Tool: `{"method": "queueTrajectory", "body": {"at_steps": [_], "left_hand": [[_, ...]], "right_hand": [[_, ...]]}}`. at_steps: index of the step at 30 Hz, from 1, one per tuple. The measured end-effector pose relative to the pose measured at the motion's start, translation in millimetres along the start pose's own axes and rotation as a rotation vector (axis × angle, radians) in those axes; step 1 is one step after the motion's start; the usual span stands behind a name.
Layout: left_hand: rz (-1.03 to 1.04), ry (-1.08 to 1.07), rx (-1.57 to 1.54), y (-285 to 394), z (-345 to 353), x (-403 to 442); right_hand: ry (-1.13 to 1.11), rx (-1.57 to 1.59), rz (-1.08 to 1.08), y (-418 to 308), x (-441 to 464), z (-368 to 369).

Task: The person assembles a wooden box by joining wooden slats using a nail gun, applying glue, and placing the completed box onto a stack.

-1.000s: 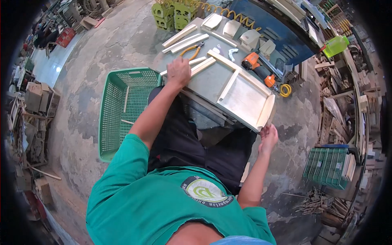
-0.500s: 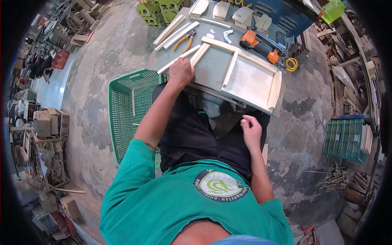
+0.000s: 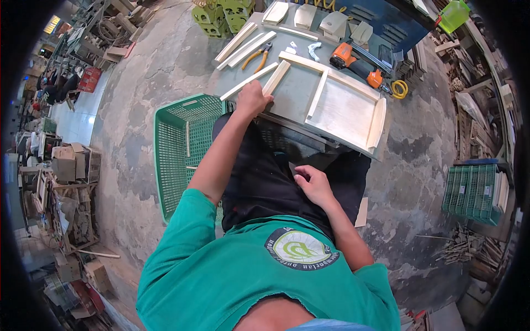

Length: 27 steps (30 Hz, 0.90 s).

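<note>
My left hand (image 3: 253, 100) is closed on the lower end of a short wooden strip (image 3: 276, 78) at the near left edge of the grey work table (image 3: 293, 95). A longer loose strip (image 3: 249, 81) slants just beside it. The strip's far end is close to a pale wooden frame (image 3: 303, 62), whose right part has a flat panel (image 3: 343, 110) inside. My right hand (image 3: 314, 186) hovers over my lap, away from the frame, with fingers loosely bent and apart; nothing clear shows in it.
Pliers (image 3: 257, 57), loose strips (image 3: 244, 50) and an orange nail gun (image 3: 358, 65) lie on the table, with shaped wood blocks (image 3: 333, 25) behind. A green basket (image 3: 172, 151) stands left of my legs. Green crates (image 3: 471, 193) and wood scraps are at the right.
My right hand has left the frame's near right corner and moved left over my lap. The strip in my left hand now points more steeply away from me. The view has shifted.
</note>
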<state>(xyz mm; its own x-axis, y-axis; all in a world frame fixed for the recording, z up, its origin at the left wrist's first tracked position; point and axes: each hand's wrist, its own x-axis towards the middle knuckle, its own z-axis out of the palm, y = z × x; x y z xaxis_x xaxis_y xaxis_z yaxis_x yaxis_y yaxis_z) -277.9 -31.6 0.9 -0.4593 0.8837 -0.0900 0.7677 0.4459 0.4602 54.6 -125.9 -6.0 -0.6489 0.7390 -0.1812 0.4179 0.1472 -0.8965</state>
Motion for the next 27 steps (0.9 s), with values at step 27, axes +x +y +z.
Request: {"method": "queueTrajectory", "body": {"at_steps": [27], "left_hand": [[-0.192, -0.329, -1.49, 31, -42, -104]], "right_hand": [[0.242, 0.353, -0.117, -82, 28, -3]]}}
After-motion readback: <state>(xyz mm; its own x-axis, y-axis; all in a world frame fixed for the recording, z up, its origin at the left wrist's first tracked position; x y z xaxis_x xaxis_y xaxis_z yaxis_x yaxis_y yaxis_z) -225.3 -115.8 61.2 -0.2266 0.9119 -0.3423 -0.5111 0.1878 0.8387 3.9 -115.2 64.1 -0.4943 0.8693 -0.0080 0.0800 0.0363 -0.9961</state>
